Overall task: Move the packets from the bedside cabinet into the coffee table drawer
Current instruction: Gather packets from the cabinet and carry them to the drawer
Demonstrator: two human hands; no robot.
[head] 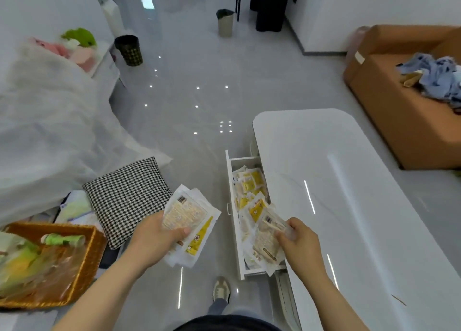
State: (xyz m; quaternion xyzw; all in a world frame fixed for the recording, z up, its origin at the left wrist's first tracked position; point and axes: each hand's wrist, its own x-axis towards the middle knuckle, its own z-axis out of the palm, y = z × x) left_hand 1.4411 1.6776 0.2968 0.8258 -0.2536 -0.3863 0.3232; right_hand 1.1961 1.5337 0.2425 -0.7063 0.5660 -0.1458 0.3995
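Where the packets are: a stack (188,218) in the left hand (157,236) at lower centre of the frame, one packet (268,241) in the right hand (300,241) over the near end of the drawer (230,206), and a pile (249,184) lying in that drawer; all are clear with yellow and white print.
Left hand: curled round the stack's near edge, thumb on top, fingers beneath; it holds the stack over the floor (199,81), left of the drawer and apart from it.
Right hand: thumb and fingers pinch the packet's right edge; the packet tilts down over the pile, and whether it touches the pile I cannot tell.
Drawer: white, pulled out from the left side of the table (349,181), right of centre, with a small handle on its front.
Table: white glossy top with rounded corners, filling the lower right.
Cushion (127,198): black-and-white houndstooth, on the floor just left of the stack.
Basket (88,258): woven, orange-brown, lower left, holding green and yellow wrapped things.
Shoe (221,289): bottom centre, on the grey glossy floor.
Sheet (50,121): white, translucent, draped over furniture on the left side.
Sofa (399,121): brown, upper right, with blue clothes (436,76) on it.
Dark bin (129,50): upper left, beside the sheet.
Pale bin (225,22): top centre.
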